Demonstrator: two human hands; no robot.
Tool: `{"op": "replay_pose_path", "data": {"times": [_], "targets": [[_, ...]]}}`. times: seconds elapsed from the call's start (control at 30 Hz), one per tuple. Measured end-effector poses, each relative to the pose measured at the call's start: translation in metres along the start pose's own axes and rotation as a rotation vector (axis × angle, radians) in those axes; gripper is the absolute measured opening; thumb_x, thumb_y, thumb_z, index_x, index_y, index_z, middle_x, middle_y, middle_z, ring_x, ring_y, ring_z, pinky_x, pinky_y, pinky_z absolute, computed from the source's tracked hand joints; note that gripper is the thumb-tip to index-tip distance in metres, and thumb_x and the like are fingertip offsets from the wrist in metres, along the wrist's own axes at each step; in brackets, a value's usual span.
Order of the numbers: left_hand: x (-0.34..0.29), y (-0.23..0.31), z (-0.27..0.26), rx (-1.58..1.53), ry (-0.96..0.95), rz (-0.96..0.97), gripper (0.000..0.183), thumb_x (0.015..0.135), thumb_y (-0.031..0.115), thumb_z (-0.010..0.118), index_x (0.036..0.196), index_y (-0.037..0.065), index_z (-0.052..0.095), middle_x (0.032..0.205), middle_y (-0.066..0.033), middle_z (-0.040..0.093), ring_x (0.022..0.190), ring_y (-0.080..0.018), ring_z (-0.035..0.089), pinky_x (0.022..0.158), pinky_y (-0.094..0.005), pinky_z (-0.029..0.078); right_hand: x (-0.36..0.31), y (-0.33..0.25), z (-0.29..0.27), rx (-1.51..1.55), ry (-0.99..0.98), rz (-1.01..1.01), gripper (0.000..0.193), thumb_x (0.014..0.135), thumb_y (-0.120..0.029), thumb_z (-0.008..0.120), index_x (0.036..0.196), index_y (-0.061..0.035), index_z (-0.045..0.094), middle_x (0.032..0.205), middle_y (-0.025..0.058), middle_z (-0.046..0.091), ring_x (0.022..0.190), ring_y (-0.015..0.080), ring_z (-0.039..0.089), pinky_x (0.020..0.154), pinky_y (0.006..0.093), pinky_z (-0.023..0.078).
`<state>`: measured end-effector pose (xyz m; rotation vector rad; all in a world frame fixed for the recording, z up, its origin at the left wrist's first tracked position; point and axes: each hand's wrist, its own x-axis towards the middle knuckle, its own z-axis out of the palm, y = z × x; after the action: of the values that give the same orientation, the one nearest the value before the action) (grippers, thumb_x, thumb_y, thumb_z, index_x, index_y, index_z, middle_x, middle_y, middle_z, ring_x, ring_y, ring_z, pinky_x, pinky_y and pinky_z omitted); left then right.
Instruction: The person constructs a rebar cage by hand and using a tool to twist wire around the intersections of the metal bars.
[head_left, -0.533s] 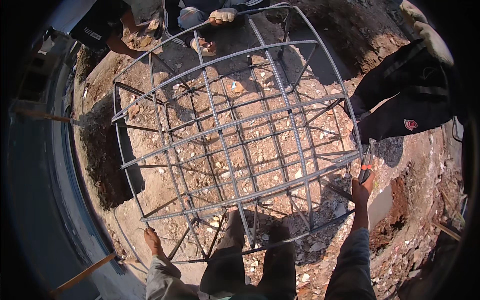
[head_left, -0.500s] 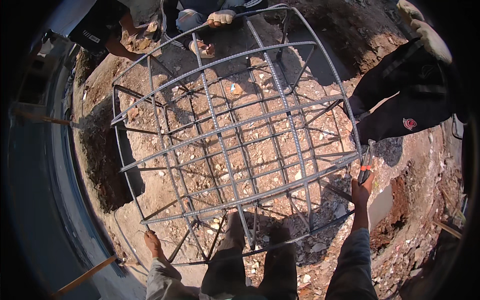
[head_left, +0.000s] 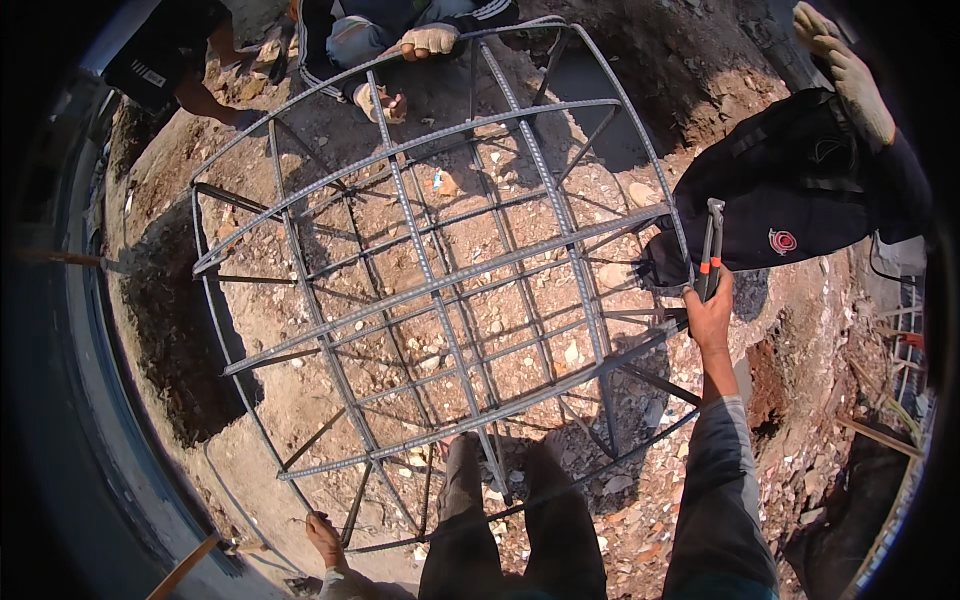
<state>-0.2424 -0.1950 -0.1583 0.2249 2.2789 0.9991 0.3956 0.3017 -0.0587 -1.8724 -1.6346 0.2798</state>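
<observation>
A rebar cage [head_left: 432, 290], a grid of ribbed steel bars with an upper and a lower layer, spans the middle of the view. My left hand [head_left: 325, 540] is at its near-left corner, fingers closed around the outer bar. End-cutting nippers [head_left: 712, 245] with black and orange handles are gripped in my right hand [head_left: 710, 315], at the cage's right edge. Their jaws point away from me, beside the bar and apart from it. Across the cage, a co-worker's gloved hand [head_left: 430, 40] rests on the far bar, and their other gloved hand [head_left: 382, 103] is just below it.
A person in dark trousers [head_left: 790, 190] stands at the right, with a gloved hand [head_left: 862, 95] raised. Another person's arm [head_left: 205, 100] reaches in at the far left. Dug pits [head_left: 185, 330] flank the rubble-strewn ground. A wooden stick [head_left: 185, 568] lies at the lower left.
My right hand has lifted the nippers up and away from the cage's right corner. In the picture, the cage has shifted left. My left hand appears lower, still at the near-left corner.
</observation>
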Motion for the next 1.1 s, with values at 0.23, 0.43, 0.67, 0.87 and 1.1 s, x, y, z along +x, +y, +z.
{"op": "replay_pose_path", "data": {"times": [0.23, 0.43, 0.67, 0.87, 1.1], "targets": [[-0.006, -0.003, 0.007, -0.153, 0.174, -0.06, 0.042, 0.099, 0.046, 0.043, 0.076, 0.011, 0.047, 0.061, 0.0046, 0.039, 0.047, -0.0054, 0.034, 0.041, -0.0217, 0.029, 0.185, -0.027, 0.081, 0.125, -0.153, 0.194, 0.052, 0.073, -0.033, 0.067, 0.109, 0.0017, 0.054, 0.095, 0.0133, 0.06, 0.09, 0.0228, 0.057, 0.08, 0.0326, 0.043], [-0.005, -0.008, 0.003, -0.094, 0.281, -0.162, 0.047, 0.098, 0.05, 0.042, 0.07, 0.012, 0.042, 0.057, 0.0039, 0.036, 0.048, -0.008, 0.031, 0.044, -0.0275, 0.022, 0.211, -0.008, 0.111, 0.604, -0.461, 0.394, 0.031, 0.083, -0.029, 0.061, 0.101, -0.006, 0.051, 0.082, 0.006, 0.06, 0.057, 0.0076, 0.054, 0.047, 0.0216, 0.043], [0.014, -0.019, 0.009, 0.362, 0.572, -0.133, 0.036, 0.096, 0.027, 0.04, 0.069, 0.003, 0.04, 0.055, -0.0118, 0.042, 0.048, -0.024, 0.036, 0.047, -0.0409, 0.027, 0.193, -0.006, 0.121, 0.202, -0.227, 0.131, 0.019, 0.076, -0.021, 0.061, 0.079, -0.004, 0.053, 0.07, 0.0001, 0.049, 0.062, 0.0102, 0.043, 0.06, 0.0282, 0.038], [0.017, -0.015, -0.008, 0.844, 0.584, 0.018, 0.014, 0.091, 0.011, 0.046, 0.085, -0.002, 0.046, 0.07, -0.0266, 0.055, 0.059, -0.0434, 0.05, 0.055, -0.0517, 0.035, 0.157, 0.0, 0.116, 0.293, -0.205, 0.098, 0.016, 0.078, -0.011, 0.058, 0.091, -0.0021, 0.056, 0.076, 0.0009, 0.053, 0.069, 0.0087, 0.048, 0.066, 0.0252, 0.042], [0.008, 0.013, 0.014, 1.221, 0.479, -0.137, 0.016, 0.092, 0.019, 0.046, 0.092, 0.004, 0.049, 0.081, -0.0283, 0.06, 0.073, -0.0474, 0.058, 0.06, -0.0542, 0.041, 0.165, -0.007, 0.112, 0.061, -0.216, 0.123, 0.021, 0.077, -0.013, 0.061, 0.094, -0.0011, 0.056, 0.077, 0.0022, 0.056, 0.07, 0.0113, 0.05, 0.067, 0.0279, 0.044]]}}
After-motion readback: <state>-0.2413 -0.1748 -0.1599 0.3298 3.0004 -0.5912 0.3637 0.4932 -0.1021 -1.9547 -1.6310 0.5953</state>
